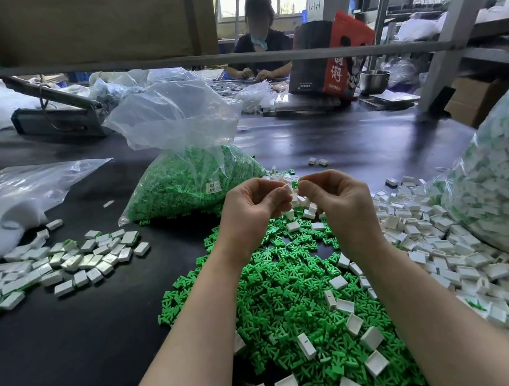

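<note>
My left hand point(256, 203) pinches a small white plastic cap point(287, 189) at its fingertips. My right hand point(339, 197) pinches a small green plastic piece point(294, 184) right beside that cap, the two parts touching or nearly so. Both hands are raised above a heap of loose green pieces point(290, 299) on the black table point(73, 340). White caps point(443, 247) lie scattered to the right of the heap and over it.
An open clear bag of green pieces point(188, 181) stands behind my hands. A group of assembled white parts point(58, 266) lies at the left. A large bag of white parts point(507, 195) fills the right edge. Another person works across the table.
</note>
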Demonstrator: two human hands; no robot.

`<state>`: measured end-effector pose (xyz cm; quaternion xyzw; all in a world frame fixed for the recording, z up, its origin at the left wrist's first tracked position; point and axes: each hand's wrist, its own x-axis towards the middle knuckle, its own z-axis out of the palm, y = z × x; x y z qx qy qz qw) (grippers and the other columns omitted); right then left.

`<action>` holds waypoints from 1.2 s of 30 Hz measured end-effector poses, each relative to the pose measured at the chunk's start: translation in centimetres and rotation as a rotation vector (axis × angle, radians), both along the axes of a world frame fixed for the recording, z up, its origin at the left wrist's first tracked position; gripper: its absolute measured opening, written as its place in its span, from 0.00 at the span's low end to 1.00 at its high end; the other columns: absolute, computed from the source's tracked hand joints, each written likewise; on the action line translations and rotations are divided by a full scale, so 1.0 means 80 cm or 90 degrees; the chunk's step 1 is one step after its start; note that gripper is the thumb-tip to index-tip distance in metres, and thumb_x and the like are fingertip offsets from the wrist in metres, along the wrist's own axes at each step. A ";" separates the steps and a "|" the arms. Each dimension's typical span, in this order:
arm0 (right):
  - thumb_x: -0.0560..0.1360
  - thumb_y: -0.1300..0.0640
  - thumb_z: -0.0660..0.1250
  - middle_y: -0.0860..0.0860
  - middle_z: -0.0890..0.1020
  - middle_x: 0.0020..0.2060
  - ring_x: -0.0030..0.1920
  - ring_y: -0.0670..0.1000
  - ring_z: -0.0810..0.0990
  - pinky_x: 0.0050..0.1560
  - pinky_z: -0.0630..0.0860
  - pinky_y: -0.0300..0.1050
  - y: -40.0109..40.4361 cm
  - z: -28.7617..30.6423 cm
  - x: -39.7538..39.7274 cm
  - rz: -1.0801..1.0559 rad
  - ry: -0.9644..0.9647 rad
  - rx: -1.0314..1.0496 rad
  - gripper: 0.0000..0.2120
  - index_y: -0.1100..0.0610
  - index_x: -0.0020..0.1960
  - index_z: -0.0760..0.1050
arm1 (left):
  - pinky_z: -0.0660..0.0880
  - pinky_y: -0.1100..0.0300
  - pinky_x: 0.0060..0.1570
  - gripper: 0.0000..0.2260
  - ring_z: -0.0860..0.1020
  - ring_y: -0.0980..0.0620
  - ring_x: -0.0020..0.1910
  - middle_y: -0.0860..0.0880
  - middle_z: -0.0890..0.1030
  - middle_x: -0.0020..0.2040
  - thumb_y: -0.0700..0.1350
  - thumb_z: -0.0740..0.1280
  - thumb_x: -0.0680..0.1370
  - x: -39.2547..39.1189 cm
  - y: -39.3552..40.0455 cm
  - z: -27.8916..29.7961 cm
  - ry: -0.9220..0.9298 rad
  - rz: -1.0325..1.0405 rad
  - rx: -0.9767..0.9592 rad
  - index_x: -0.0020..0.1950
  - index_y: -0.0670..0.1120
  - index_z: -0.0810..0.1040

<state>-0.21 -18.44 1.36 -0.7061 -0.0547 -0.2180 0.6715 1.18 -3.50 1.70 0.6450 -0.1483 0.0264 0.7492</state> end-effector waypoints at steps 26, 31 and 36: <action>0.83 0.61 0.58 0.46 0.70 0.24 0.25 0.44 0.66 0.28 0.64 0.33 -0.012 -0.016 0.004 0.275 0.138 -0.158 0.15 0.59 0.38 0.71 | 0.65 0.61 0.33 0.12 0.68 0.54 0.32 0.48 0.71 0.35 0.44 0.57 0.84 0.001 0.011 -0.010 -0.005 -0.130 0.304 0.41 0.46 0.70; 0.83 0.57 0.58 0.48 0.66 0.24 0.24 0.46 0.61 0.26 0.60 0.36 -0.019 -0.026 0.002 0.339 0.212 -0.118 0.17 0.56 0.36 0.72 | 0.65 0.69 0.30 0.13 0.66 0.60 0.28 0.52 0.68 0.32 0.42 0.56 0.84 -0.001 0.009 -0.016 0.016 -0.166 0.288 0.40 0.46 0.69; 0.83 0.58 0.58 0.49 0.67 0.27 0.23 0.43 0.62 0.24 0.61 0.32 -0.016 -0.032 0.000 0.366 0.252 -0.085 0.11 0.61 0.44 0.73 | 0.61 0.68 0.25 0.13 0.65 0.61 0.25 0.53 0.68 0.31 0.43 0.56 0.84 -0.001 0.014 -0.027 0.051 -0.186 0.285 0.40 0.49 0.70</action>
